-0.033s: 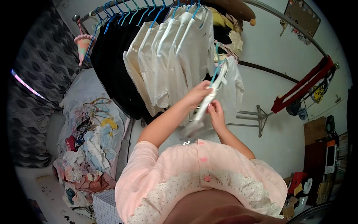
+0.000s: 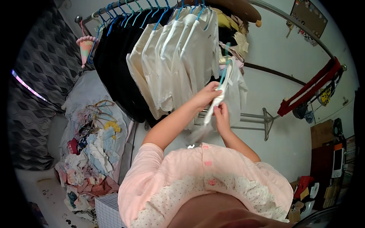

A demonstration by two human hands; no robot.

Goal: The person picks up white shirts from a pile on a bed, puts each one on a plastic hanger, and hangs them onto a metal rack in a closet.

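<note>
Left hand [image 2: 210, 95] gripping the shoulder of a white cloth shirt [image 2: 236, 91] and right hand [image 2: 222, 116] pinching just below, I judge from my remote seat that both steady it on its slim teal hanger [image 2: 223, 74], near the silver metal clothes rack [image 2: 300, 28].

Both hands [image 2: 208, 94] hold a white top [image 2: 236, 91] on a teal hanger [image 2: 223, 75], black garments [image 2: 116, 70] hanging at ten o'clock, clothes heaped [image 2: 99, 150] at eight.
</note>
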